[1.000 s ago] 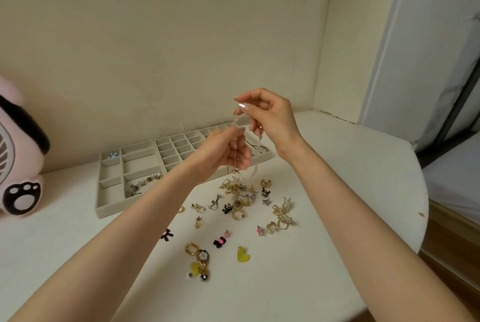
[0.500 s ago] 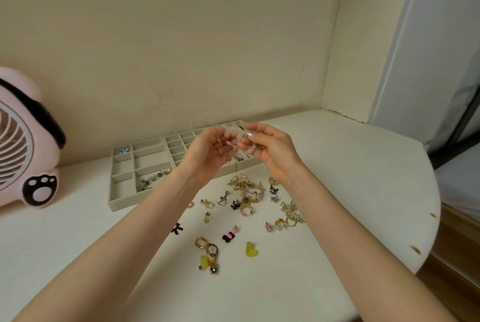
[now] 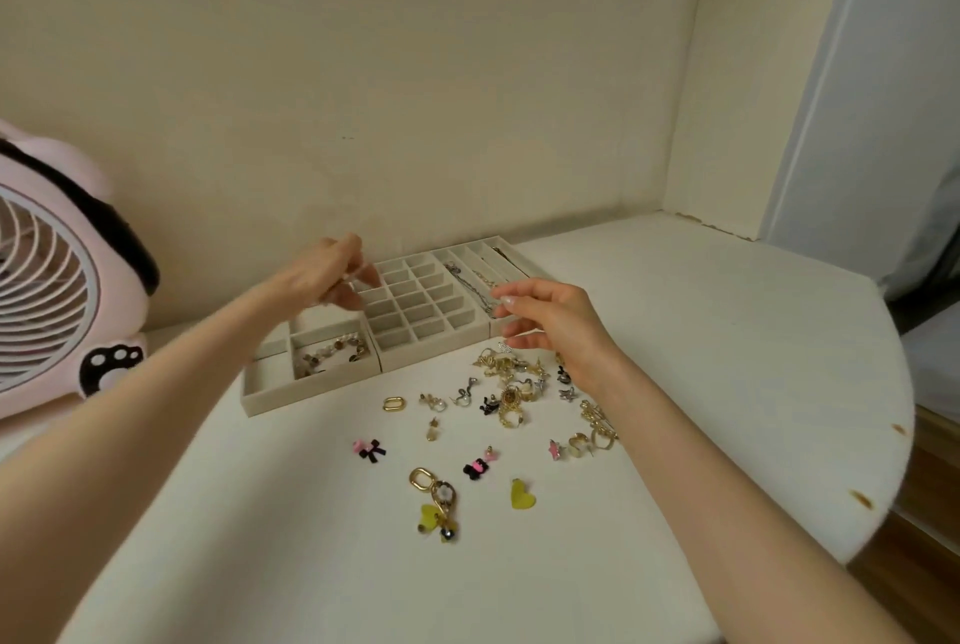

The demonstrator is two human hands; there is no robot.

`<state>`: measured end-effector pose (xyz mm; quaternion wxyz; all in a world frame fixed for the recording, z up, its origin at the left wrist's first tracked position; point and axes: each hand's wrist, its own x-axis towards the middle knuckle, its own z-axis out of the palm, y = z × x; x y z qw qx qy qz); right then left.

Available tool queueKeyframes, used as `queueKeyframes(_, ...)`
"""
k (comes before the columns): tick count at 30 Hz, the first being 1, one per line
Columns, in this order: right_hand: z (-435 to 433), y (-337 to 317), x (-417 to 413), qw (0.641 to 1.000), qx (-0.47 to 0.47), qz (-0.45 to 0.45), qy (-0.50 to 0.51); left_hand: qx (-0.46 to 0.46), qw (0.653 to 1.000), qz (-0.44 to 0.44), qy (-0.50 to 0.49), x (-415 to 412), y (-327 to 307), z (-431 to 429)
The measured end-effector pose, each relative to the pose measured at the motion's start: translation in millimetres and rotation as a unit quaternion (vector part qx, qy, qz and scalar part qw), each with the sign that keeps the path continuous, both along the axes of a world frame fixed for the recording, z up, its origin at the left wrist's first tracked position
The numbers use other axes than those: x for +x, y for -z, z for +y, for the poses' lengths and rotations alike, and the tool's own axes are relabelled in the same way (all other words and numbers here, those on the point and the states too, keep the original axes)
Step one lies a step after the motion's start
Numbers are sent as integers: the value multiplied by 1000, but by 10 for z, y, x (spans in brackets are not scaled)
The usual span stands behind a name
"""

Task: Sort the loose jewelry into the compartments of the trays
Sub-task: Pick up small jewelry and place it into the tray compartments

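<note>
Three beige trays stand in a row against the wall: a left tray [image 3: 311, 391] with wide compartments and beaded pieces, a middle grid tray [image 3: 434, 350], and a right tray [image 3: 519, 261] with long slots and chains. My left hand [image 3: 332, 274] hovers over the seam between the left and middle trays, its fingertips pinched on something small that barely shows. My right hand [image 3: 556, 321] hangs over the right tray's front edge with curled, parted fingers and holds nothing. Below it lies the loose jewelry pile [image 3: 511, 383].
Scattered in front of the pile are a gold oval ring [image 3: 392, 403], a pink-black bow [image 3: 370, 450], a keychain charm [image 3: 439, 503] and a yellow heart [image 3: 522, 495]. A pink fan [image 3: 57, 290] stands at the left. The table's rounded edge [image 3: 883, 487] runs at the right.
My hands were together in mid-air on one thin piece. They have come apart and dropped: the left moved left over the trays, the right sank toward the pile.
</note>
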<state>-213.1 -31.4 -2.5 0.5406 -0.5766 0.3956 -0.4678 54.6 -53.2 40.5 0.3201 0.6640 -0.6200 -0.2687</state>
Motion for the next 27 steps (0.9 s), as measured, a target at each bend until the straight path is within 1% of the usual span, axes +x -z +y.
queueKeyframes(2,6,-4,4,1000,-8,7,1,21,997,-61,-37,183,27,-91)
queueKeyframes(4,7,-6,9,1000,-16,14,3,37,993,-88,-67,278,77,-147)
queueKeyframes(9,-2,-3,6,1000,-20,13,5,52,981,-165,-89,301,271,-227)
queueKeyframes(12,-17,-2,-7,1000,-23,9,12,40,969,-225,-97,289,320,-256)
queueKeyframes(18,-36,-1,-10,999,-29,13,16,46,967,-236,-83,444,375,-331)
queueKeyframes(21,-42,-14,-34,999,-35,15,24,40,957,-276,-79,407,377,-323)
queueKeyframes(23,-55,-25,-59,999,-38,13,30,8,947,-313,-69,320,348,-277)
queueKeyframes(24,-65,-29,-73,999,-39,14,34,-25,942,-329,-66,258,332,-242)
queueKeyframes(27,-93,-35,-111,998,-35,26,46,-137,934,-327,-38,28,291,-138)
